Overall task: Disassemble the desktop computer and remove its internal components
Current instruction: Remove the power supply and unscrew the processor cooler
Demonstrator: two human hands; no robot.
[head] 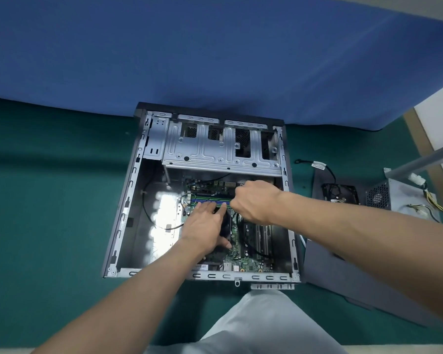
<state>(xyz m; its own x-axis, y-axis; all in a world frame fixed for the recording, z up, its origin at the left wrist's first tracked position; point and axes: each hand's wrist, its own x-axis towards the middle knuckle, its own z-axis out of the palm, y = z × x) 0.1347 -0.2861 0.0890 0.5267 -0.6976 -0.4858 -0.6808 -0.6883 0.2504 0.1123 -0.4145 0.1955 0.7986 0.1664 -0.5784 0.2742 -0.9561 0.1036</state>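
Observation:
The open desktop case lies flat on a green mat, with a silver drive cage at its far end. Inside is the green motherboard with blue and green memory slots. My left hand rests flat on the black CPU cooler, with its fingers stretched toward the memory slots and its thumb at the cooler's near edge. My right hand hovers just right of the slots with its fingers curled into a fist. Anything inside that fist is hidden.
To the right of the case, a black fan with its cable, a grey power supply with loose wires, and the dark side panel lie on the mat. A blue partition stands behind the case.

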